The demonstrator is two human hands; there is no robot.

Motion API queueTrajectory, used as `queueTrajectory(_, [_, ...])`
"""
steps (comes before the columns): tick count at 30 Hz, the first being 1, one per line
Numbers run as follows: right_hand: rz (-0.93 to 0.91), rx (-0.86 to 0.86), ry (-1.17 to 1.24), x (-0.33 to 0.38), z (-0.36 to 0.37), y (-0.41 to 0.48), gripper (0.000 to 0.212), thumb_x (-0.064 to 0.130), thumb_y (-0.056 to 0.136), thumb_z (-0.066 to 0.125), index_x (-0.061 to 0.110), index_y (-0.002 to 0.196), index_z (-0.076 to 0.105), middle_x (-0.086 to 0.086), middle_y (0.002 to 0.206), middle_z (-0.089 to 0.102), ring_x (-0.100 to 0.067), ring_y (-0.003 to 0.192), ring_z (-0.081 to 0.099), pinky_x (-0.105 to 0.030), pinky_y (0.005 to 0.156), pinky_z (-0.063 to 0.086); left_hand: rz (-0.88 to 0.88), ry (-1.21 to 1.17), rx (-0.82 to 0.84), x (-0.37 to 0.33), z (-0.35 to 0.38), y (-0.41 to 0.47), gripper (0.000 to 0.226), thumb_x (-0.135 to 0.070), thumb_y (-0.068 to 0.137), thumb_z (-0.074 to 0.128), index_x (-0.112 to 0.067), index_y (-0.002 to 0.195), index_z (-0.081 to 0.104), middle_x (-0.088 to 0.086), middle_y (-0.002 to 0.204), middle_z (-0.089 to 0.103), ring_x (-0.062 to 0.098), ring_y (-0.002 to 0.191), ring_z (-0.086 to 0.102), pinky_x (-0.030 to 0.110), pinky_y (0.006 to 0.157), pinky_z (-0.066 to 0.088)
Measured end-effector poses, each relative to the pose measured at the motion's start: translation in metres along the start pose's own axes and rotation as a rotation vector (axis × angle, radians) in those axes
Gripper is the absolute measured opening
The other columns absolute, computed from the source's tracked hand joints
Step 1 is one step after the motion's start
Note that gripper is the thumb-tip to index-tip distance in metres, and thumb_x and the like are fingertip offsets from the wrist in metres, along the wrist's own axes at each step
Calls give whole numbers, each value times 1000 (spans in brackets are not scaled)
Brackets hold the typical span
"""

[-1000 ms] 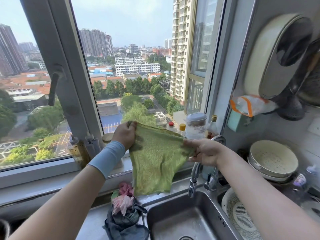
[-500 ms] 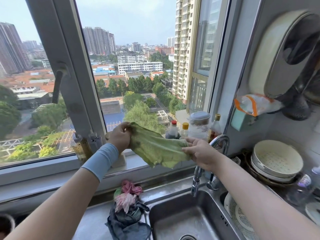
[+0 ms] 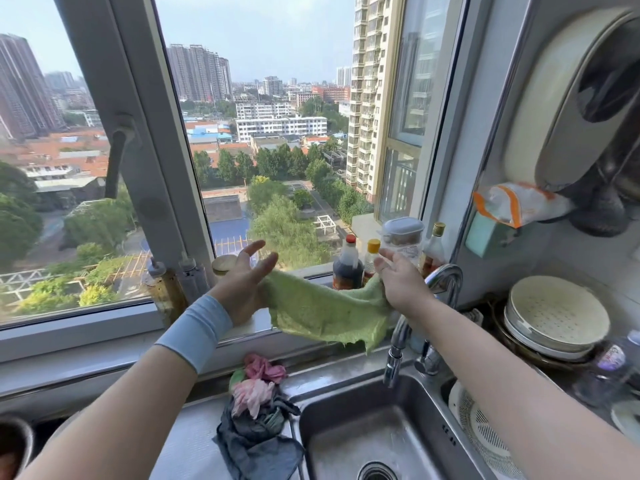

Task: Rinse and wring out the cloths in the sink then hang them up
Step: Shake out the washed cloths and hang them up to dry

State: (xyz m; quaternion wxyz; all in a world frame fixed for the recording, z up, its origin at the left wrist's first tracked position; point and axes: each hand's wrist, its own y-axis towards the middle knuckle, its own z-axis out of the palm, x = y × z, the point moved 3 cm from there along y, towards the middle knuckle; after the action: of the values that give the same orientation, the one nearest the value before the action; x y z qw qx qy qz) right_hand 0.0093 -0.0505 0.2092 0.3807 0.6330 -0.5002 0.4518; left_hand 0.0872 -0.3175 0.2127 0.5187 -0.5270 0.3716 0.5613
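Observation:
A green cloth (image 3: 329,313) lies spread along the window sill (image 3: 104,327) behind the sink (image 3: 408,441), sagging between my hands, its lower edge hanging over the sill's front. My left hand (image 3: 242,282), with a pale blue wristband, touches the cloth's left end with fingers spread apart. My right hand (image 3: 401,285) rests on the cloth's right end near the tap (image 3: 398,341), fingers stretched out; its thumb is hidden. A heap of pink, green and dark grey cloths (image 3: 256,420) sits on the counter left of the sink.
Sauce bottles (image 3: 348,268) and a lidded jar (image 3: 403,237) stand on the sill behind the cloth. Stacked bowls with a white colander (image 3: 557,313) sit at the right. A white strainer (image 3: 485,431) lies in the right basin. A window handle (image 3: 116,161) hangs at the left.
The cloth hung upright from both hands, was then swung flat and lowered onto the sill. My left hand has let go and spread its fingers; my right hand's fingers have straightened.

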Motion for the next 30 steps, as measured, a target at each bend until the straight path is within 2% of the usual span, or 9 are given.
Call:
queueTrajectory(3, [109,241,427,6,7,0,69,15,97,59,30,154,23,-20,137,52,-33,115,59,-53,100,51,28,54,212,11,1,-4,106,-13,47,97,-35,137,45,24,119,47,37,93,63,47,79,59])
queueTrajectory(5, [114,384,445,10,6,-2,80,-8,93,53,26,156,19,-25,131,55,-35,104,60,-51,95,54,58,327,216,13,1,-6,95,-8,53,94,-39,132,51,15,114,47,25,88,60,39,84,58])
queueTrajectory(7, [81,435,327,14,7,-5,65,-15,92,48,8,151,32,-20,124,64,-29,100,64,-40,88,57,32,619,245,12,1,-6,87,-9,61,91,-44,131,52,7,124,46,22,100,57,37,95,54])
queueTrajectory(10, [49,311,87,11,7,-2,41,-5,97,53,7,137,56,-16,112,70,-23,96,68,-39,83,61,-2,1027,234,11,0,-5,77,-14,68,88,-42,131,55,1,131,49,21,107,58,34,95,54])
queueTrajectory(14, [-4,246,-48,7,12,-2,48,10,102,50,37,142,48,-9,111,64,-30,93,69,-38,69,63,21,1120,111,5,-3,-2,63,-3,74,79,-32,127,62,0,122,58,13,82,61,18,66,55])
queueTrajectory(16, [8,172,67,4,15,-1,42,13,103,50,45,130,53,-7,117,61,-28,96,68,-41,69,63,9,1064,95,3,-7,-1,62,-6,75,79,-32,128,62,1,119,64,12,72,60,28,73,57])
queueTrajectory(20, [19,-113,196,0,4,7,18,22,97,62,37,107,65,-9,116,67,-32,103,66,-55,85,58,57,897,42,-1,-16,-3,46,-11,76,80,-24,119,70,1,114,70,18,95,69,38,96,54])
queueTrajectory(27, [-108,-34,-137,4,-3,2,44,35,91,70,33,134,61,15,129,52,-9,120,47,-32,100,45,109,1224,19,-3,-13,-4,49,-21,85,74,-27,132,61,1,134,54,21,114,59,40,106,46])
queueTrajectory(30, [2,9,98,4,-6,-2,24,24,93,70,20,116,74,3,114,71,-17,100,65,-36,81,59,97,1372,13,-2,-13,0,52,-21,87,73,-30,136,57,0,137,41,23,115,53,38,108,44])
